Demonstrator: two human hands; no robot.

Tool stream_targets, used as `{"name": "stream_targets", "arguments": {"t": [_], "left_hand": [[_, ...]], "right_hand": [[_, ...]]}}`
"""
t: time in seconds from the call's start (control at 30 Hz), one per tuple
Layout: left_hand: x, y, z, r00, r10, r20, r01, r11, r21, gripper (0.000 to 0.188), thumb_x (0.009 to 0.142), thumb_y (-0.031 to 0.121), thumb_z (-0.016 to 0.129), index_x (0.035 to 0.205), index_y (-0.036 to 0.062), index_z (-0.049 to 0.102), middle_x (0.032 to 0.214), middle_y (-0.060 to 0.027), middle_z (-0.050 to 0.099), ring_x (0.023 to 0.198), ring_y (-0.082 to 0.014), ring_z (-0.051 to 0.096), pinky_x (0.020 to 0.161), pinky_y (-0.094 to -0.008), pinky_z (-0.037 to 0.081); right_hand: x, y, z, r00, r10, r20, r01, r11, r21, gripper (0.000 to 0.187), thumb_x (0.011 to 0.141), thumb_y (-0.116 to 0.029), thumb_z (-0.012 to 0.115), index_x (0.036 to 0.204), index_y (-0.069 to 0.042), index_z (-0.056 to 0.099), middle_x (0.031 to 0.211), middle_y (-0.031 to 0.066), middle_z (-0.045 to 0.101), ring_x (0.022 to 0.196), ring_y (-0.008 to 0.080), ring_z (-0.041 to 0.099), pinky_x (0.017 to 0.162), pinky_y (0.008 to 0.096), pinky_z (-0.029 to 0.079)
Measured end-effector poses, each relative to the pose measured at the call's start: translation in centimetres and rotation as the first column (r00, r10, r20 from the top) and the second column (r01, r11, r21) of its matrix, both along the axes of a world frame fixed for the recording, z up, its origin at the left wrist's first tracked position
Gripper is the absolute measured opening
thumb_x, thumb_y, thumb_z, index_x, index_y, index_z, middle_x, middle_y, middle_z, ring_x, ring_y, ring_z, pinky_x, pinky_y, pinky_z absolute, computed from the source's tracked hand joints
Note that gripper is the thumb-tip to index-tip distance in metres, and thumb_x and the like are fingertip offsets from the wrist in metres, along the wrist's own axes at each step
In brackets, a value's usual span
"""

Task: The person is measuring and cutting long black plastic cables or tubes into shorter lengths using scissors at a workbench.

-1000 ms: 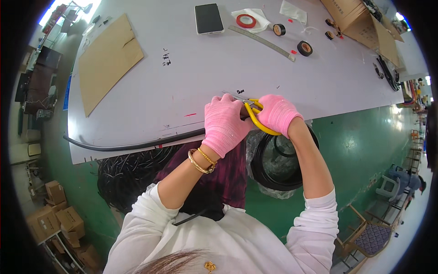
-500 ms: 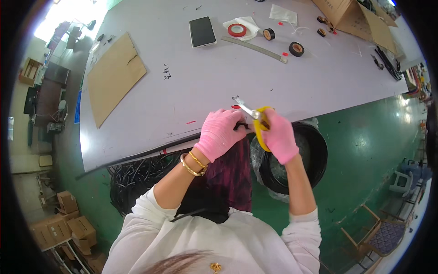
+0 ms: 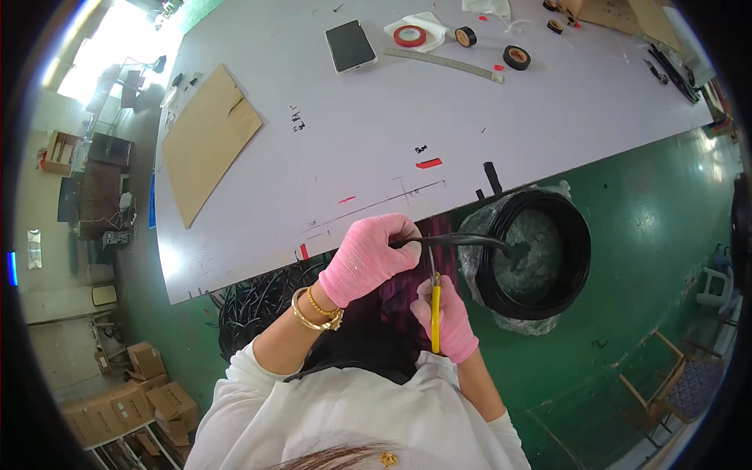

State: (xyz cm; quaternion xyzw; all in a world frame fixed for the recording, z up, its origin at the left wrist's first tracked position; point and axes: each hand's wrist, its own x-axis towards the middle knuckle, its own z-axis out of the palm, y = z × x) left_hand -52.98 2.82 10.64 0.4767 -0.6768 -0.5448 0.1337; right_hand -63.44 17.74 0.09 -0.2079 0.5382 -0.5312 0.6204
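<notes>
Pinched in the fingers of my left hand (image 3: 372, 257), in a pink glove, is a length of black tube or cable (image 3: 464, 239), just off the table's near edge. The tube runs right into a large black coil (image 3: 576, 262) partly wrapped in clear plastic. My right hand (image 3: 454, 321), also pink-gloved, is closed around yellow-handled shears (image 3: 435, 317). Their metal blades point up at the tube, right beside my left fingertips. Whether they close on the tube cannot be made out.
The white table (image 3: 360, 141) has red and black marks. On it lie cardboard (image 3: 211, 145), a dark-screened device (image 3: 350, 47), a steel ruler (image 3: 446, 64), red tape (image 3: 410, 36) and black tape (image 3: 516, 57). Cut black pieces (image 3: 254, 301) heap below its edge. A chair (image 3: 681, 392) stands right.
Both hands have moved nearer to me, off the table's edge. The long black strip along that edge is gone from view. The shears have swung from over the table to beneath the tube.
</notes>
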Motion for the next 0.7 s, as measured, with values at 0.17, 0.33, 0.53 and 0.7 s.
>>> {"name": "stream_targets", "arguments": {"t": [0.17,0.33,0.53,0.7], "left_hand": [[0.6,0.3,0.5,1.0,0.01,-0.028,-0.009,0.999,0.05,0.008,0.076,0.001,0.061,0.083,-0.0036,0.062,0.063,-0.001,0.052,0.063,-0.0053,0.047,0.06,-0.0234,0.045],[1.1,0.2,0.5,0.998,-0.003,-0.064,0.006,0.999,0.045,0.009,0.077,0.0,0.061,0.085,-0.0037,0.062,0.067,-0.0008,0.055,0.065,-0.0051,0.048,0.061,-0.0237,0.046],[1.6,-0.2,0.3,0.995,-0.045,-0.089,0.049,0.998,0.046,0.01,0.077,0.001,0.061,0.087,-0.0027,0.061,0.072,-0.0006,0.056,0.068,-0.0063,0.051,0.065,-0.0234,0.047],[1.8,-0.8,0.3,0.988,-0.057,-0.143,0.071,0.993,0.097,0.019,0.078,-0.002,0.057,0.096,-0.0018,0.06,0.083,-0.0028,0.06,0.075,-0.0068,0.053,0.072,-0.0244,0.048]], "right_hand": [[0.0,-0.6,0.5,0.986,0.146,0.08,-0.142,0.989,-0.05,0.026,0.083,-0.016,0.066,0.095,-0.005,0.046,0.082,0.0006,0.047,0.071,0.0115,0.043,0.066,0.0244,0.04],[0.3,-0.7,1.0,0.968,0.173,-0.183,-0.19,0.979,-0.077,0.015,0.09,-0.014,0.057,0.094,-0.004,0.047,0.078,0.0015,0.047,0.068,0.0098,0.045,0.061,0.0211,0.038],[0.8,-0.6,1.2,0.962,0.148,-0.229,-0.19,0.966,-0.176,0.016,0.101,-0.016,0.039,0.094,-0.003,0.047,0.065,0.002,0.043,0.057,0.0078,0.043,0.049,0.0173,0.034],[0.7,-0.5,0.9,0.938,0.208,-0.278,-0.233,0.971,-0.056,0.02,0.101,-0.019,0.036,0.093,-0.003,0.046,0.06,0.0029,0.043,0.048,0.0083,0.042,0.044,0.0175,0.034]]}}
